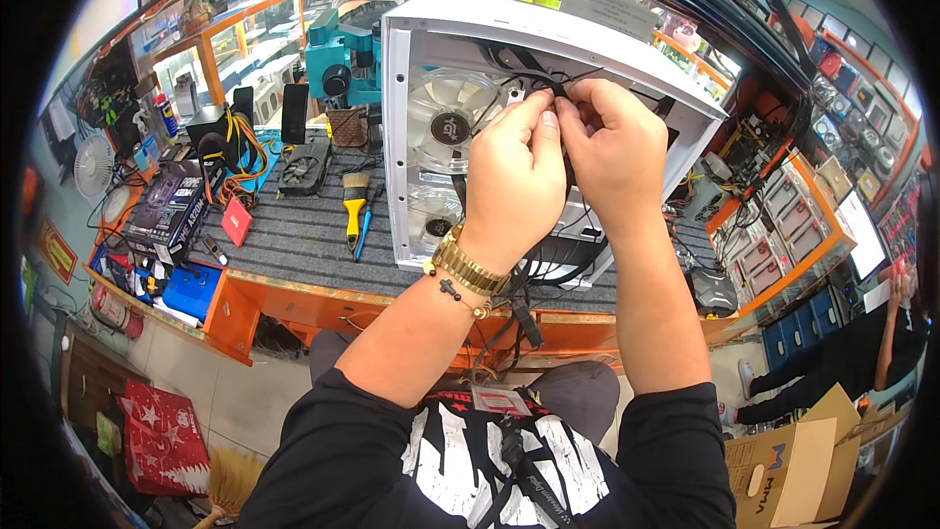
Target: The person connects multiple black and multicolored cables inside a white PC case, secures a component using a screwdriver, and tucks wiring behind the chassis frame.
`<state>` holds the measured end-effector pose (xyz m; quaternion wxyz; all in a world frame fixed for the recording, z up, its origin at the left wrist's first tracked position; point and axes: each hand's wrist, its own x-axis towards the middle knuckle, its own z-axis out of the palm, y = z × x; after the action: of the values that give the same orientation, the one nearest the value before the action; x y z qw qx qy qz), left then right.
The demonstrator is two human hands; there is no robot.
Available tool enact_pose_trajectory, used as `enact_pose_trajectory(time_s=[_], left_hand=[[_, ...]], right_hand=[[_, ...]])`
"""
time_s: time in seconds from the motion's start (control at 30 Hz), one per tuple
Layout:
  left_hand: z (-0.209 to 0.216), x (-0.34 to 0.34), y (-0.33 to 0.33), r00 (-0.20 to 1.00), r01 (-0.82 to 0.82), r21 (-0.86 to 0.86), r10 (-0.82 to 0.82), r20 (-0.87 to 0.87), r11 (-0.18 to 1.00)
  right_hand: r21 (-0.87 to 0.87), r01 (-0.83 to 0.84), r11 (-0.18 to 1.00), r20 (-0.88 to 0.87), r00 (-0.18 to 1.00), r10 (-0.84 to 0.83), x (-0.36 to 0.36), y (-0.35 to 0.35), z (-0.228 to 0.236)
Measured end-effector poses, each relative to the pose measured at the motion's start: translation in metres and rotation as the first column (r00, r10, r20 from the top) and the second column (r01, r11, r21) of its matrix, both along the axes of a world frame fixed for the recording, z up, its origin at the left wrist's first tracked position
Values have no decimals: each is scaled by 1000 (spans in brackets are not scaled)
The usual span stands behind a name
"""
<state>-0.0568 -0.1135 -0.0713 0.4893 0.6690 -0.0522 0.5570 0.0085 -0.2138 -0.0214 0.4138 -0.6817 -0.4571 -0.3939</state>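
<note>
A white computer case (397, 137) stands open toward me on the grey ribbed bench mat. Two clear-bladed fans, an upper fan (450, 122) and a lower fan (438, 225), show at its left. My left hand (514, 176), with a gold watch on the wrist, is pinched closed on thin black cables (558, 88) in the upper part of the case. Right beside it, my right hand (617, 147) pinches the same black cables, fingertips almost touching the left ones. The exact ends between my fingers are hidden. More black cables hang below my hands.
Left of the case lie a yellow-handled brush (354, 206), a blue pen (363, 233), a graphics card (305, 168) and a motherboard box (171, 211). An orange drawer (235, 313) stands open. A cardboard box (783, 470) sits at lower right; a person (842, 362) is beyond it.
</note>
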Motion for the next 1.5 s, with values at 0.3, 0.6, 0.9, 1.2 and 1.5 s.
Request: enact_pose_trajectory(time_s=[0.3,0.6,0.9,1.2,1.5], left_hand=[[3,-8,-9,830,546,-399,-541,138,736],[-1,5,-28,741,668,-526,-537,402,527],[-20,17,-25,873,442,-180,-376,310,879],[-29,27,-17,911,362,-188,-305,277,913],[-23,21,-18,932,291,-177,-237,275,940]], right_hand=[[-14,111,994,27,994,-111,-5,-2,-2],[-34,143,989,176,975,-134,0,-1,-2],[-35,160,986,326,935,-141,8,-1,-7],[86,59,995,356,931,-86,13,5,-10],[42,86,995,422,901,-96,17,4,-3]])
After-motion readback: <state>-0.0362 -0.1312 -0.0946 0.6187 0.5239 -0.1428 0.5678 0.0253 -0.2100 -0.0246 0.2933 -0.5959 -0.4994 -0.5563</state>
